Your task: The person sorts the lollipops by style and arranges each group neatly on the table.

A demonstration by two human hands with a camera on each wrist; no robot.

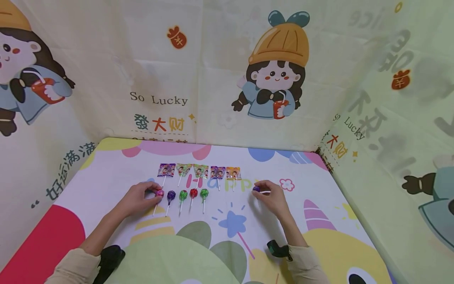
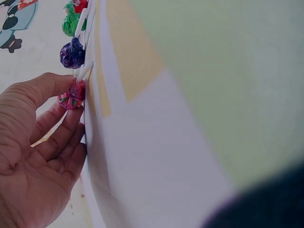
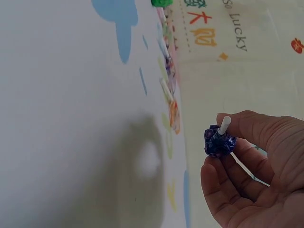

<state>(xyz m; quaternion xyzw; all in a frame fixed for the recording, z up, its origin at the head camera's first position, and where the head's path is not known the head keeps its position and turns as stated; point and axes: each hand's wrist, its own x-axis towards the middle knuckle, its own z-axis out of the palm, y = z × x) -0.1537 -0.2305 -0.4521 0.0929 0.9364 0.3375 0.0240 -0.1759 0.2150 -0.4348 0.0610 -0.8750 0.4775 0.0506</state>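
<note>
Right hand (image 1: 272, 198): grip pinched on a small round lollipop in dark purple foil (image 1: 256, 189), thumb and fingertips (image 3: 219, 164) closed on the wrapped head, white stick poking out past them. Held just above the counter (image 1: 319, 221), well to the right of the lollipop rows. Best kept by the head, stick turned toward the body like the others, then lowered in line just past the green one (image 1: 204, 193) at the row's right end.

Left hand (image 1: 139, 198): thumb and fingers closed on the pink-red wrapped lollipop (image 2: 72, 96) at the row's left end, lying on the counter, palm low. Light pressure advisable, so the neighbouring purple one (image 2: 72, 53) stays put.

Both forearms in beige sleeves, angled inward from the near edge, wrists low. Beyond, five flat packeted lollipops (image 1: 199, 172) in a back row.
</note>
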